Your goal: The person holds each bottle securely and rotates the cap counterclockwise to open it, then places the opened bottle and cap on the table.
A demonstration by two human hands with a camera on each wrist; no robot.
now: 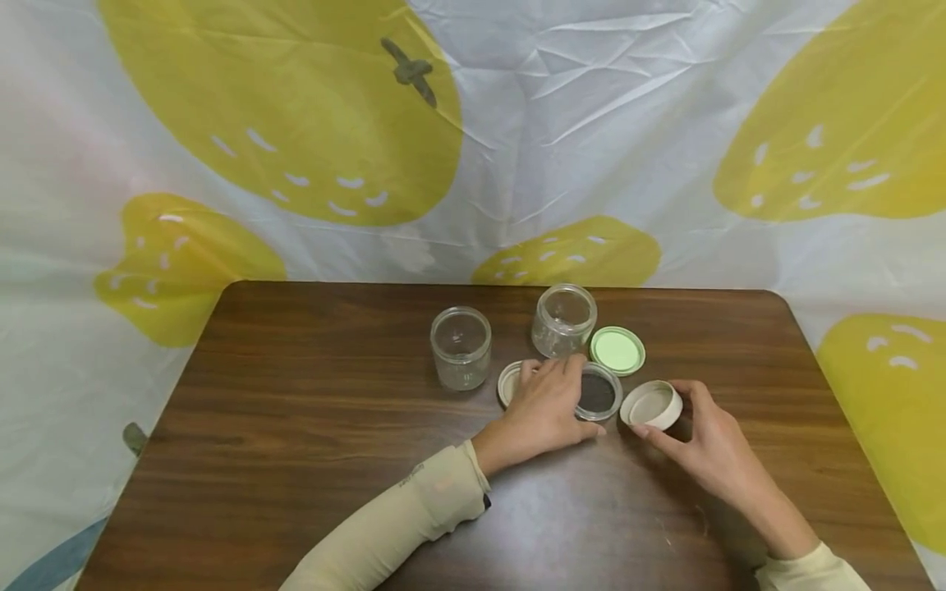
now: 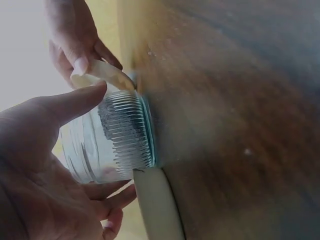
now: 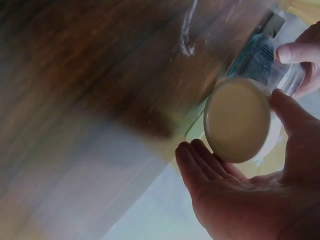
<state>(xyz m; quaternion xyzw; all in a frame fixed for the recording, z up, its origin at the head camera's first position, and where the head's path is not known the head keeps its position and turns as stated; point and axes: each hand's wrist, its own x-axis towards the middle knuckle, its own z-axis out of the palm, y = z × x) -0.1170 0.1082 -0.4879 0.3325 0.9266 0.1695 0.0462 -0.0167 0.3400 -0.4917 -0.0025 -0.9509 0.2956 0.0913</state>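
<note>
My left hand (image 1: 543, 406) curves round a small clear jar (image 1: 597, 392) with dark contents at its base, thumb on the near side. In the left wrist view, ribbed glass (image 2: 127, 130) shows between thumb and fingers. My right hand (image 1: 705, 439) pinches a cream lid (image 1: 652, 405) by its edge, just right of the jar. The lid is tilted, its hollow side showing in the head view and its flat face in the right wrist view. Another cream lid (image 1: 507, 384) lies on the table, partly hidden by my left hand.
Behind the hands, a clear jar (image 1: 564, 322) stands beside a light green lid (image 1: 617, 350). A further clear jar (image 1: 461, 349) is to the left. The brown wooden table (image 1: 281, 410) meets a white curtain (image 1: 510, 164) with yellow fruit prints at its back edge.
</note>
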